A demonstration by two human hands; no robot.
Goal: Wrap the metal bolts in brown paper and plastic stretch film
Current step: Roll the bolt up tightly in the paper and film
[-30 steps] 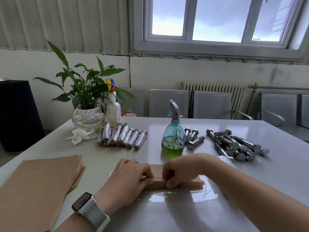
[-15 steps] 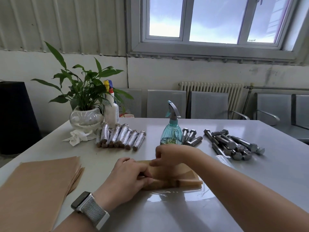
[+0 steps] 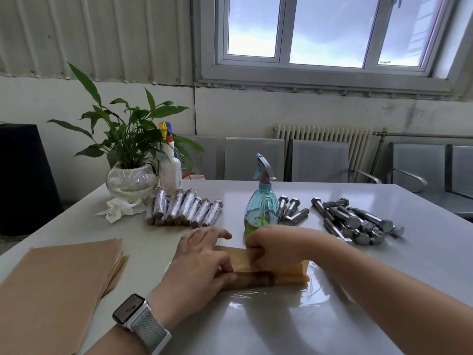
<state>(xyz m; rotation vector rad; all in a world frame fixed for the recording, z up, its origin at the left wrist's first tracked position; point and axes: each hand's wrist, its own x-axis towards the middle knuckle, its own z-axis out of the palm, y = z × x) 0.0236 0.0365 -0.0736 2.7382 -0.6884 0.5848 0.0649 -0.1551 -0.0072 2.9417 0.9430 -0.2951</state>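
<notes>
A bolt rolled in brown paper [image 3: 268, 276] lies on a sheet of clear stretch film [image 3: 294, 293] near the table's front. My left hand [image 3: 199, 265] presses on the roll's left end, thumb against it and fingers spread above. My right hand [image 3: 271, 245] pinches the loose paper flap at the roll's far side. Bare metal bolts [image 3: 358, 221] lie in a heap at the right, with three more bolts [image 3: 291, 211] behind the spray bottle. Several wrapped bolts [image 3: 184, 208] lie in a row at the back left. The bolt inside the paper is hidden.
A stack of brown paper sheets [image 3: 56, 283] covers the front left. A teal spray bottle [image 3: 262, 201] stands just beyond my right hand. A potted plant [image 3: 130, 160], a white bottle [image 3: 170, 167] and crumpled tissue [image 3: 117, 210] sit at the back left. Chairs line the far side.
My right hand has lifted off the roll and pulled the paper flap up and away from me. My left fingers have spread out, still on the roll's left end.
</notes>
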